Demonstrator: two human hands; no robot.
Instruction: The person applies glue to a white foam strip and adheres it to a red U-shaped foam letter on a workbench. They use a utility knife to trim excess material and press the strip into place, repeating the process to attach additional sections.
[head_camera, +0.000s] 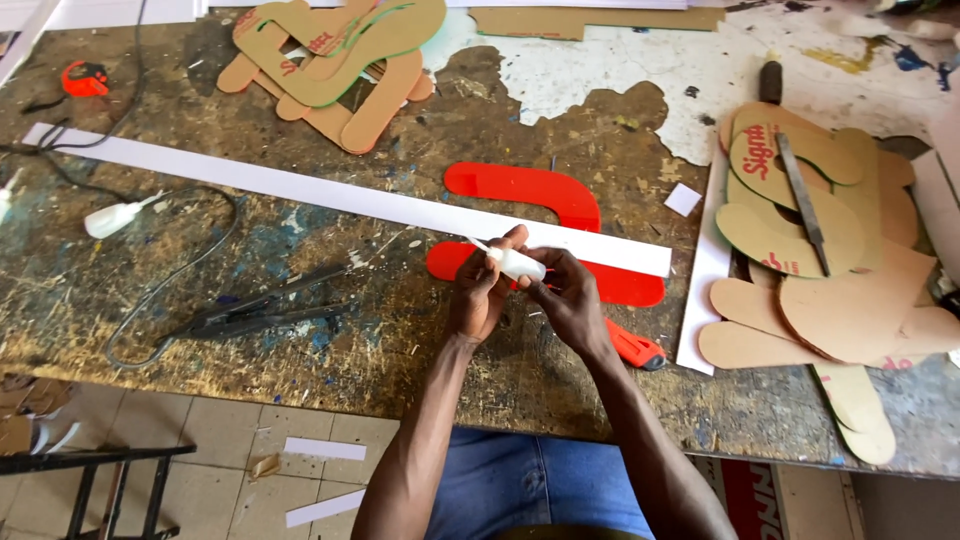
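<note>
The small white bottle (516, 263) is sitting between both hands, just above the long white strip (350, 200) and the red curved piece (530, 190). The left hand (480, 295) and right hand (565, 298) are both gripping it. An orange cutter (636, 347) is lying just right, on the worn table (300, 330).

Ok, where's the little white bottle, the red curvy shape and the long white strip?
white bottle (516, 263), head view, on its body between both hands.
red curved shape (530, 188), head view, on its upper arm.
long white strip (300, 195), head view, on its middle stretch.
</note>
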